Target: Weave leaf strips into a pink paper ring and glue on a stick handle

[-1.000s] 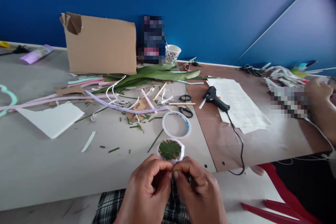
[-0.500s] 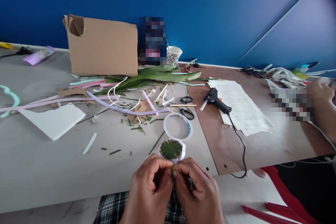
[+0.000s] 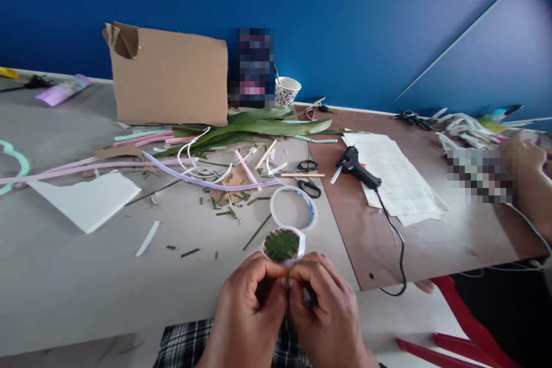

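Observation:
Close to the table's front edge, a small round piece (image 3: 281, 245) shows green leaf strips inside a pale lilac rim. A white band wraps its right side. My left hand (image 3: 254, 302) pinches at the piece's near edge, thumb and forefinger closed. Right against it, my right hand (image 3: 324, 305) is pinched closed at the same edge. The fingertips meet there and hide what lies between them. Just beyond the piece lies a roll of clear tape (image 3: 294, 207), and behind that black-handled scissors (image 3: 309, 187).
A black glue gun (image 3: 357, 167) rests on paper sheets (image 3: 399, 181), its cord looping over the front edge. Leaf scraps, foam strips and long leaves (image 3: 276, 126) lie before a cardboard box (image 3: 170, 77). A patterned cup (image 3: 287, 92) stands behind. Another person's hand (image 3: 524, 167) is at right.
My hands have shifted very slightly right, still pinched together at the round piece. The view has moved a little; the things on the table lie as before.

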Demonstrator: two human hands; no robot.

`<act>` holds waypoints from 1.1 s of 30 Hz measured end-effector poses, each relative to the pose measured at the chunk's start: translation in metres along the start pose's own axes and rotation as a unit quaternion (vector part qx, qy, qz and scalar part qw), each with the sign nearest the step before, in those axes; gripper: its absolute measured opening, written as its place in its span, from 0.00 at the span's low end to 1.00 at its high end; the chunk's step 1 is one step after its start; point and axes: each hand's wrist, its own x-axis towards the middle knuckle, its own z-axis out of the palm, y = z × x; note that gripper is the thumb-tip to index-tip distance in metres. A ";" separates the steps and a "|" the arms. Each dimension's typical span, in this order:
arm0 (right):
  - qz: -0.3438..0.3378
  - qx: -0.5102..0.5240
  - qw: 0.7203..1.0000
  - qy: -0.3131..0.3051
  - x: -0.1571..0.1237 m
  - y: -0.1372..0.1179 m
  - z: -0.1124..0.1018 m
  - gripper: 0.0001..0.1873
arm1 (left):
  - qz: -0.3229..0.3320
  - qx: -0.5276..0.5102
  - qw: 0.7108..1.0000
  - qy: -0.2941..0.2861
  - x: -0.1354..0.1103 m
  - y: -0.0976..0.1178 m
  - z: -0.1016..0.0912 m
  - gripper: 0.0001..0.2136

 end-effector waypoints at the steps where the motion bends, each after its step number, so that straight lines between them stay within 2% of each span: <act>1: 0.003 0.001 1.000 -0.001 0.000 0.000 0.000 0.09 | -0.003 -0.002 1.000 0.002 0.000 0.001 0.000 0.07; 7: 0.007 0.012 1.000 0.003 -0.002 -0.002 0.002 0.10 | -0.038 -0.007 0.999 0.006 0.002 0.006 -0.002 0.07; 11: 0.017 0.011 1.000 0.008 -0.003 -0.003 0.002 0.10 | -0.019 -0.002 1.000 0.016 0.002 0.006 -0.002 0.07; 15: 0.018 -0.002 1.000 0.008 -0.003 -0.002 0.003 0.10 | 0.002 0.012 1.000 -0.005 0.001 -0.002 0.000 0.07; 20: 0.007 -0.006 1.000 -0.001 -0.001 0.000 0.002 0.09 | -0.010 -0.009 1.000 -0.016 0.001 -0.005 0.000 0.08; 25: 0.026 0.015 1.000 0.006 -0.001 -0.002 0.003 0.10 | -0.014 -0.019 1.000 -0.010 0.002 -0.002 -0.002 0.07; 33: 0.068 0.040 0.997 -0.018 -0.001 -0.003 -0.002 0.09 | 0.089 0.084 0.992 0.011 -0.001 -0.006 -0.001 0.09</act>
